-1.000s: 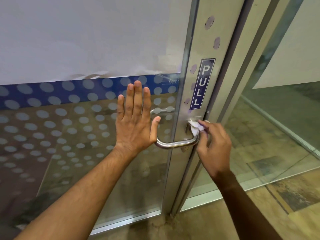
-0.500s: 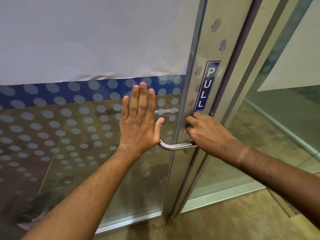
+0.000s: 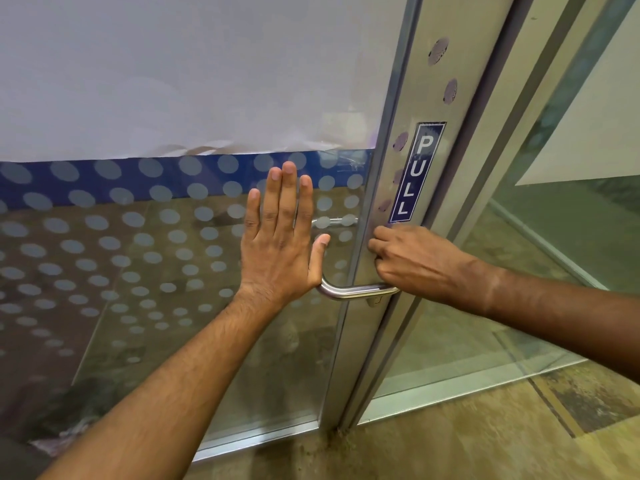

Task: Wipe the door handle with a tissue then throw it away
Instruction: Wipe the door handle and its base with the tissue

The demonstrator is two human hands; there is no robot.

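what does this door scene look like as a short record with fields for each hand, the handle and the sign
left hand: flat on the dotted glass door panel, fingers straight
right hand: fingers curled at the top of the curved steel door handle
white tissue: not visible, maybe hidden under the right hand
blue PULL sign: on the metal door frame, just above the right hand

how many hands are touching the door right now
2. The left hand lies flat on the dotted glass, fingers straight. The right hand is curled at the door handle, just under the PULL sign.
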